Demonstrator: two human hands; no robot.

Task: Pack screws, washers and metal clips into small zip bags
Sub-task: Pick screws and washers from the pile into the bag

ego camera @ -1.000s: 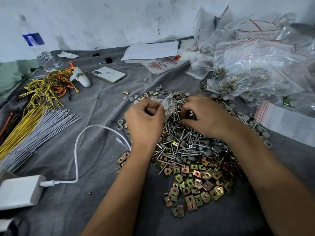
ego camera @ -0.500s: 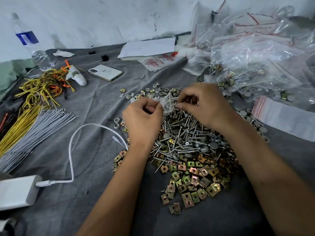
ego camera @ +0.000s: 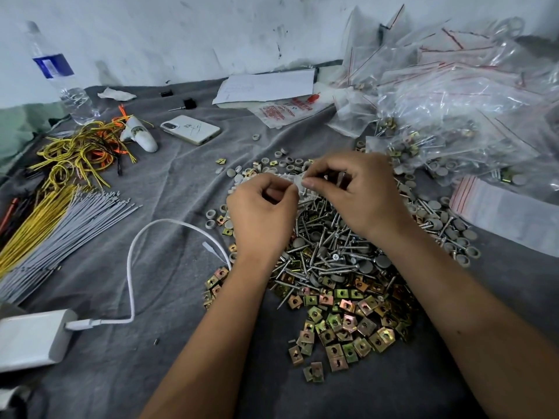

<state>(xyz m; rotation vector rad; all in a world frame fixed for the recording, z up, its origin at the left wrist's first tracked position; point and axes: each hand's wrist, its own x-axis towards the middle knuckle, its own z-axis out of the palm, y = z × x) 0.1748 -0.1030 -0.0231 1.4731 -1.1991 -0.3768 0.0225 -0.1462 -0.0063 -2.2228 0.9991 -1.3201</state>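
My left hand (ego camera: 262, 213) and my right hand (ego camera: 357, 192) both pinch one little bag (ego camera: 298, 184) between them. The screws (ego camera: 326, 246) lie right under my hands. The clips (ego camera: 341, 322) are closer to me.

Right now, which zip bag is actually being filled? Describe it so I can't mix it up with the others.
Start at the heap of screws in the middle of the grey cloth. At its far edge both hands meet, left hand and right hand. The small zip bag is pinched between them, off the cloth, unlike the filled bags piled at the right.
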